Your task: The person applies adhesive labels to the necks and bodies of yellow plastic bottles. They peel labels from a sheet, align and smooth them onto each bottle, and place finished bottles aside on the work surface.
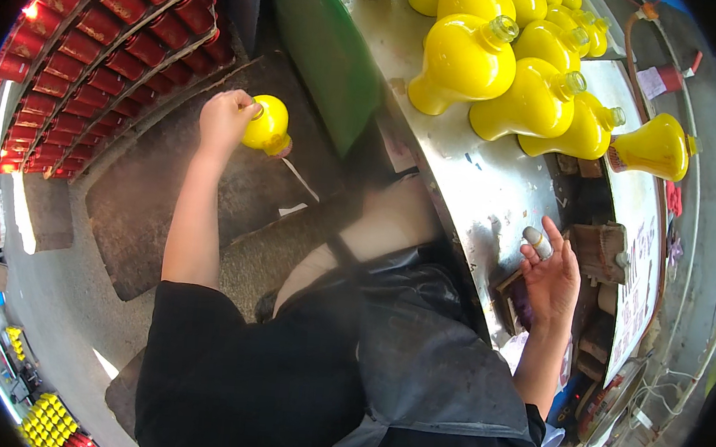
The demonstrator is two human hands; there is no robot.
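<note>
My left hand (224,122) is closed on a glossy yellow bottle (268,122), out to the left over a dark floor mat. Its fingers pinch one end of the bottle, and they hide that end; the other end points down to the right. On the right, my right hand (550,283) is turned partly palm up with its fingers apart, near the edge of the metal table (472,182). A grey-white wrap (537,242) covers one of its fingertips. Several yellow round-bellied bottles with clear glass mouths (467,63) stand on the table.
Racks of red cylindrical vessels (92,55) rise at the far left. A green curved panel (325,59) stands between mat (164,198) and table. One yellow bottle (654,147) leans at the table's far right, near a cardboard box (595,253) and cables.
</note>
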